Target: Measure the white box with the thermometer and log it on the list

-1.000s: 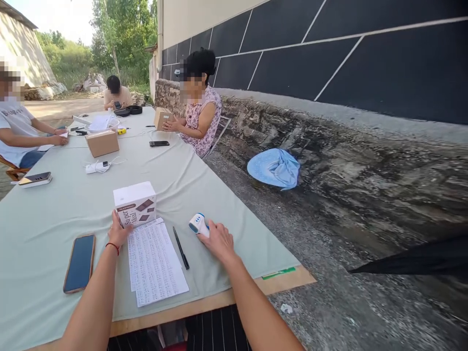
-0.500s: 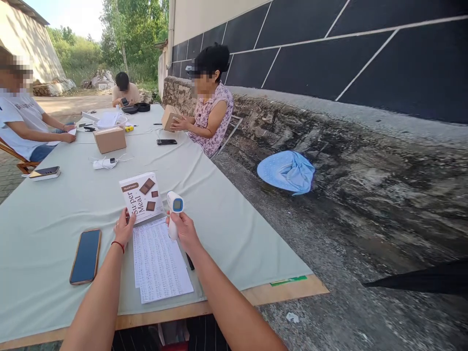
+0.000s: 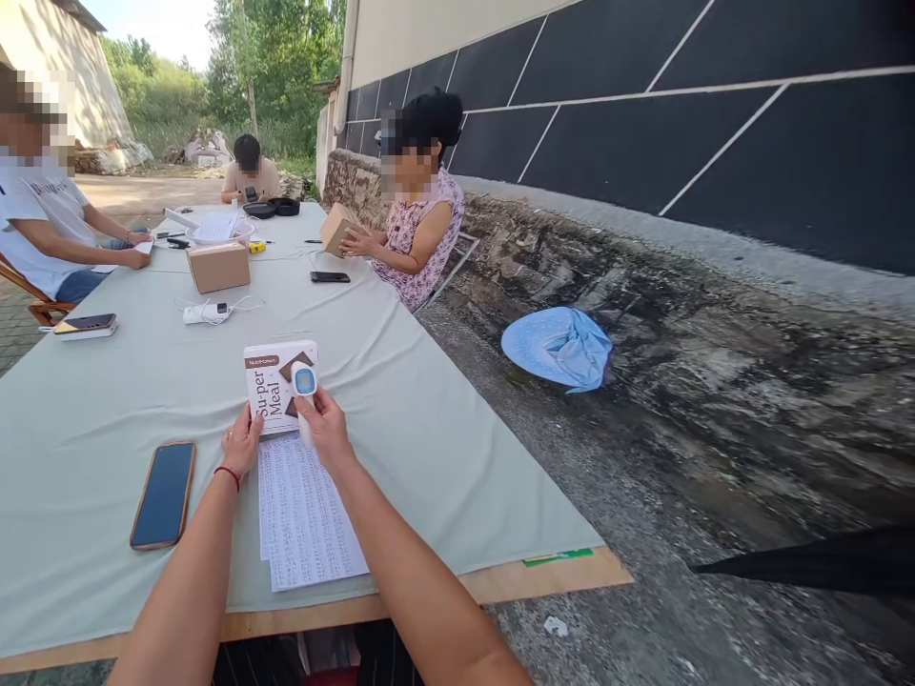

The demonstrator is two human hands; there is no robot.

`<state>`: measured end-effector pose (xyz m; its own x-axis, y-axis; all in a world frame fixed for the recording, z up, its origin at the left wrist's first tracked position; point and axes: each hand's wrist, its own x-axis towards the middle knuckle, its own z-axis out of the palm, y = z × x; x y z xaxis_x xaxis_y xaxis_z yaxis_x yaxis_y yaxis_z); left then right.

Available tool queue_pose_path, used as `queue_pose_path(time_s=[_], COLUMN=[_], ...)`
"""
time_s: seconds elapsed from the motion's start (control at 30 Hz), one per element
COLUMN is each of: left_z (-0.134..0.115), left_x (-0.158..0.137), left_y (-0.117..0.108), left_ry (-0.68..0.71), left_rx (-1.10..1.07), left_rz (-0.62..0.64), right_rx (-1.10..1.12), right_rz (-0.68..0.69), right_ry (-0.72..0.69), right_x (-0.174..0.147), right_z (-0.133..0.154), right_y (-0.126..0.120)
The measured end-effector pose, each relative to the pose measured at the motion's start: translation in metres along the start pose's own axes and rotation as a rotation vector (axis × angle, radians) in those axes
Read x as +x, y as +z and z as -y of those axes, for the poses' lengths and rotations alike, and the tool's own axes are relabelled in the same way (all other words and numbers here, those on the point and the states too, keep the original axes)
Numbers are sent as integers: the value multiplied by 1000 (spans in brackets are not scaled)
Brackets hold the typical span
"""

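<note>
My left hand [image 3: 243, 440] grips the lower left corner of a white "Su-per Meal" box [image 3: 261, 391] printed with brown chocolate squares. The box is held up, its front towards me. In my right hand [image 3: 325, 426] is a white infrared thermometer [image 3: 305, 381], its small blue-edged screen facing me. The thermometer overlaps the right part of the box; whether they touch I cannot tell. Below both hands lie sheets of paper [image 3: 307, 524] covered in handwriting. A phone [image 3: 163, 495] with a brown edge rests left of my left forearm.
Farther up the cloth-covered table [image 3: 443, 476] are a cardboard box [image 3: 218, 268], a white device with a cable [image 3: 206, 312] and phones [image 3: 330, 277]. Three people sit around it; the person on the right [image 3: 421, 224] holds a carton [image 3: 338, 231]. A blue hat [image 3: 558, 348] lies on the stone ledge.
My right hand has moved the thermometer left, from beside the box to in front of its right part. The box now stands more upright, still in my left hand.
</note>
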<state>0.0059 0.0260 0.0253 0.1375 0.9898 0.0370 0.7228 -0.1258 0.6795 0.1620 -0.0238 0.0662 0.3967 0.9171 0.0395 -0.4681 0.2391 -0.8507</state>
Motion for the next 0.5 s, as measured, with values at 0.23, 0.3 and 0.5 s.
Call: queue_pose_path(time_s=[0.23,0.3,0.5], left_z=[-5,-6,-6], left_x=[-4,-5,-5], left_y=[-4,-4,-4], left_ry=[4,0,9], left_rx=[-8,-12,-20], left_rz=[10,16,35], right_rx=[3,8,-22], right_rz=[3,-8,-14], right_ry=[38,40,39], right_x=[-1,-1,-2], right_z=[0,0,-1], right_y=[-3,-4,-6])
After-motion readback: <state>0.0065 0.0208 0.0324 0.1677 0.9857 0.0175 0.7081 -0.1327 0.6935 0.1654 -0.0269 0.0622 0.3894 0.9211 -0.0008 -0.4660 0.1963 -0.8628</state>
